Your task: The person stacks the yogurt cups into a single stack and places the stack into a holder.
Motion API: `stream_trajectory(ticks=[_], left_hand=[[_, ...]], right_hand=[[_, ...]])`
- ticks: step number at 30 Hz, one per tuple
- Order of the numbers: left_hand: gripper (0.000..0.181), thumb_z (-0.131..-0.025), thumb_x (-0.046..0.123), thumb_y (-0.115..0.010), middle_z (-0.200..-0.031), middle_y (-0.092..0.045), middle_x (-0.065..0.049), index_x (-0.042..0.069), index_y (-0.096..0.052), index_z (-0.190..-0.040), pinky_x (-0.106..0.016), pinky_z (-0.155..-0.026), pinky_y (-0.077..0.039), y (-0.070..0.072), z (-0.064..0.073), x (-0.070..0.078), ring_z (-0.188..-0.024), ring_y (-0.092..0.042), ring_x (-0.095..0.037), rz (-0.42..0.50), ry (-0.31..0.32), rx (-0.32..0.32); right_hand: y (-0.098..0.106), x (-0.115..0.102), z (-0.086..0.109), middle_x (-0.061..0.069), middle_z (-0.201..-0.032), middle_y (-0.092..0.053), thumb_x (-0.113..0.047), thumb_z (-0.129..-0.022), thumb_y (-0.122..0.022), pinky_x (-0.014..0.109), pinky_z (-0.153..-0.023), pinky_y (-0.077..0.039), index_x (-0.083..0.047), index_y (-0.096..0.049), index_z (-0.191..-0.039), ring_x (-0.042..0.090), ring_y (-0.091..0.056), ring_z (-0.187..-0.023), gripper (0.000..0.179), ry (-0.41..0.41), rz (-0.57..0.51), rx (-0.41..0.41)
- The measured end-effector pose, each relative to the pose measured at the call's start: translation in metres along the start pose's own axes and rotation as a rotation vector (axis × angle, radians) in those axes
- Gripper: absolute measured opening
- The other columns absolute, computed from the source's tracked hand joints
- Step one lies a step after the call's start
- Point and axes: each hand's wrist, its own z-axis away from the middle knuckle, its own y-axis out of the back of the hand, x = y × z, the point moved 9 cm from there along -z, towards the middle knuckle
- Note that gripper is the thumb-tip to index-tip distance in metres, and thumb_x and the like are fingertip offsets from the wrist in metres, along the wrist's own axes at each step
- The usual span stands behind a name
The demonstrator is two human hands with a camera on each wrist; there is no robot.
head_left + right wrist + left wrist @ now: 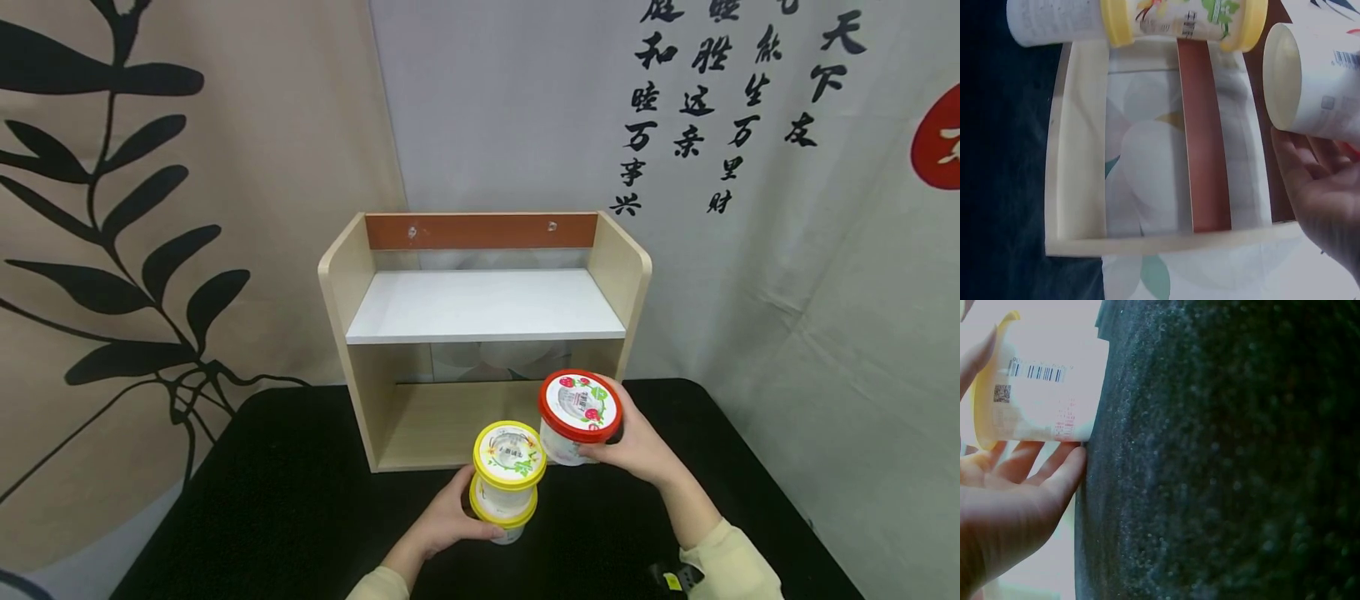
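My left hand [450, 518] grips the lower of two stacked tubs with yellow lids. Only the rim and a bit of wall show of that lower tub [504, 510], since the upper yellow-lidded tub [512, 457] stands on it. In the left wrist view, fingers curl under a white tub [1047, 394] with a barcode. My right hand [641, 440] holds a larger white tub with a red lid [581, 407], just right of the stack. Its pale base [1283, 75] faces the right wrist camera, and part of the yellow-lidded stack [1179, 19] appears along that view's top.
Behind the hands stands a two-level wooden shelf unit [347, 367] with a white upper board [487, 304] and a brown back strip [480, 232]. It rests on a black-covered table [285, 500]. Printed curtains [487, 100] hang behind and at the sides.
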Motion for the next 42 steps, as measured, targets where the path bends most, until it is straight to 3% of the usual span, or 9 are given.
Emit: stream_trajectory(ticks=[9,20,42], left_hand=[[0.087,-0.076,0.015,-0.086,-0.130,-0.054,-0.008,0.010,-0.034,-0.147,-0.056,-0.099,-0.044,0.000,0.000,0.000,-0.116,-0.053,-0.028,-0.006,0.010,-0.002],[0.082,-0.077,0.015,-0.084,-0.128,-0.054,-0.008,0.011,-0.037,-0.144,-0.056,-0.100,-0.043,0.000,0.001,-0.003,-0.115,-0.053,-0.029,0.016,0.011,-0.018],[0.082,-0.076,0.015,-0.085,-0.129,-0.054,-0.008,0.012,-0.038,-0.143,-0.060,-0.101,-0.041,0.001,-0.001,-0.008,-0.117,-0.052,-0.031,0.018,0.025,-0.008]], right_hand=[[-0.028,-0.011,-0.019,0.017,-0.139,-0.042,-0.003,-0.077,-0.080,0.039,-0.091,-0.053,-0.006,-0.024,-0.148,0.018,-0.048,-0.124,0.091,0.063,-0.083,-0.097],[-0.057,-0.015,-0.032,0.014,-0.140,-0.044,-0.010,-0.078,-0.081,0.042,-0.093,-0.052,-0.009,-0.027,-0.148,0.028,-0.047,-0.123,0.089,0.066,-0.099,-0.180],[-0.070,-0.009,-0.036,0.010,-0.139,-0.047,-0.013,-0.078,-0.083,0.043,-0.096,-0.049,-0.010,-0.031,-0.147,0.032,-0.048,-0.123,0.087,0.041,-0.050,-0.186]])
